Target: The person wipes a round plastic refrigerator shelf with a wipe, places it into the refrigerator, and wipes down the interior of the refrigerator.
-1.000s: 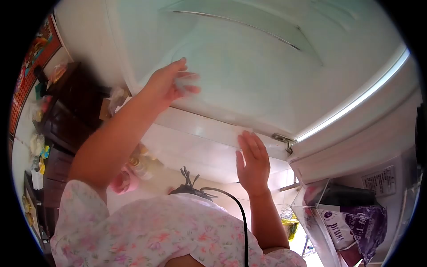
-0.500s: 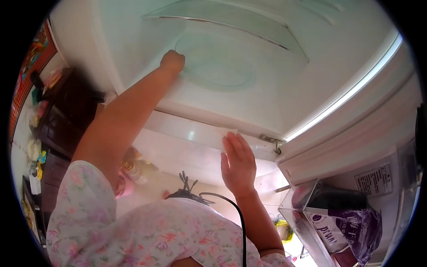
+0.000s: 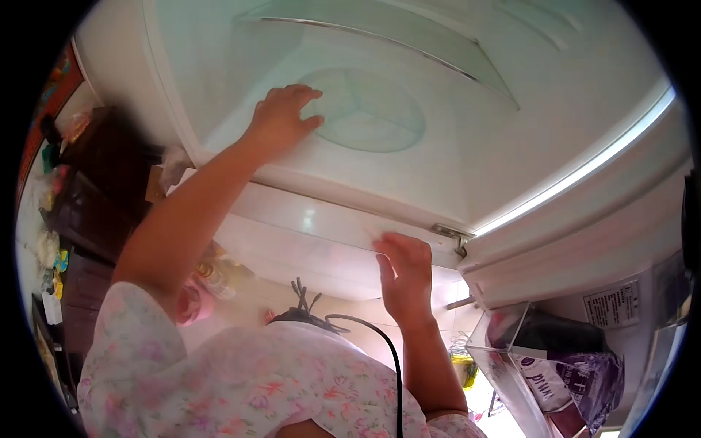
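Observation:
My left hand [image 3: 283, 120] is inside a white fridge compartment, its thumb and fingers spread apart at the left rim of a round clear glass plate [image 3: 372, 120]. The plate lies on the compartment floor, with faint lines running out from its middle. Whether my fingertips touch the rim, I cannot tell. Lower down, my right hand [image 3: 407, 266] is by the fridge's white front ledge [image 3: 321, 219], its fingers slightly bent and its thumb apart. Nothing shows in its grasp.
Above the plate is a glass shelf [image 3: 380, 33] with a shiny front edge. A metal hinge [image 3: 454, 237] joins the open door [image 3: 577, 233] at right, whose clear bin [image 3: 504, 350] holds a purple and white bag [image 3: 577, 387]. A black cable [image 3: 394, 358] hangs at my chest.
My left hand was closed at the plate's rim and is now spread, drawn back slightly. My right hand went from flat fingers on the ledge to bent ones, slightly lower. The view shifted a little.

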Motion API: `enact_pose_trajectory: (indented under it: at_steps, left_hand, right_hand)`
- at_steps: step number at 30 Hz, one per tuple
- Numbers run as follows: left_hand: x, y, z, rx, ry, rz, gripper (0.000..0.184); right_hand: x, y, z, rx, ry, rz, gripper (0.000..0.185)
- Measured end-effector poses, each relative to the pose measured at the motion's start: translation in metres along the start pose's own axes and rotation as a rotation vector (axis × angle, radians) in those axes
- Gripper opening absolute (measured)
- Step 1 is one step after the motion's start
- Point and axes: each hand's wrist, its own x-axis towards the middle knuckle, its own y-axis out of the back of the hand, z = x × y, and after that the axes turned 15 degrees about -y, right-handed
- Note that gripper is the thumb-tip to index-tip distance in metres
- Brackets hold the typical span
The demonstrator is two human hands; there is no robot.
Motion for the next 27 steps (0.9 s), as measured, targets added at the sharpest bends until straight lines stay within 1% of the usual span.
enact_pose_trajectory:
  at_steps: [1,3,4,5,6,7,8,9,10,11,13,17,19,20,22,23,24,25,26,27]
  left_hand:
    - [-0.014,0.011,0.003,-0.112,-0.095,0.087,0.040]
    - [-0.045,0.031,0.005,-0.226,-0.137,0.105,0.037]
    - [-0.059,0.034,-0.001,-0.244,-0.140,0.101,0.037]
    - [-0.073,0.036,-0.011,-0.227,-0.149,0.097,0.037]
    - [-0.085,0.038,-0.021,-0.212,-0.157,0.091,0.037]
    - [-0.095,0.040,-0.031,-0.236,-0.165,0.088,0.037]
    - [-0.104,0.042,-0.042,-0.244,-0.206,0.087,0.038]
    - [-0.109,0.042,-0.050,-0.252,-0.249,0.092,0.039]
    - [-0.113,0.044,-0.051,-0.196,-0.267,0.100,0.041]
    - [-0.119,0.045,-0.050,-0.209,-0.269,0.114,0.041]
    - [-0.121,0.045,-0.056,-0.139,-0.311,0.119,0.041]
    - [-0.125,0.038,-0.063,-0.220,-0.328,0.135,0.043]
    - [-0.126,0.042,-0.071,-0.228,-0.323,0.145,0.043]
    - [-0.128,0.041,-0.073,-0.237,-0.324,0.142,0.043]
    - [-0.129,0.043,-0.074,-0.233,-0.323,0.143,0.042]
    - [-0.128,0.043,-0.072,-0.226,-0.327,0.149,0.041]
    - [-0.127,0.044,-0.071,-0.217,-0.325,0.143,0.041]
    - [-0.126,0.044,-0.069,-0.214,-0.321,0.135,0.040]
    - [-0.126,0.045,-0.067,-0.208,-0.318,0.129,0.039]
    - [-0.126,0.045,-0.066,-0.195,-0.311,0.127,0.039]
  right_hand:
    - [0.004,0.000,-0.002,-0.009,-0.001,0.002,0.023]
    - [0.013,0.005,-0.004,0.121,-0.105,-0.010,0.021]
    - [0.028,0.011,-0.015,0.123,-0.182,0.041,0.017]
    - [0.048,0.014,-0.023,0.066,-0.162,0.149,0.014]
    - [0.069,0.016,-0.036,0.069,-0.253,0.200,0.011]
    - [0.092,0.011,-0.034,0.106,-0.241,0.305,0.008]
    - [0.116,0.005,-0.033,0.113,-0.238,0.356,0.007]
    - [0.135,0.000,-0.020,-0.098,-0.312,0.283,0.008]
    - [0.149,-0.003,-0.005,-0.308,-0.380,0.205,0.010]
    - [0.155,-0.003,0.002,-0.324,-0.372,0.212,0.010]
    - [0.166,-0.005,0.011,-0.516,-0.575,0.036,0.013]
    - [0.199,-0.006,0.028,-0.593,-0.542,0.019,0.014]
    - [0.229,-0.016,0.021,-0.671,-0.609,0.012,0.015]
    - [0.246,-0.023,0.031,-0.676,-0.605,0.007,0.015]
    - [0.285,-0.036,0.075,-0.886,-0.418,-0.004,0.017]
    - [0.305,-0.039,0.101,-0.878,-0.418,-0.009,0.017]
    - [0.325,-0.043,0.130,-0.981,-0.327,-0.051,0.018]
    - [0.337,-0.051,0.136,-1.080,-0.230,-0.095,0.020]
    - [0.349,-0.058,0.141,-1.066,-0.225,-0.099,0.020]
    - [0.360,-0.064,0.134,-1.044,-0.249,-0.034,0.020]
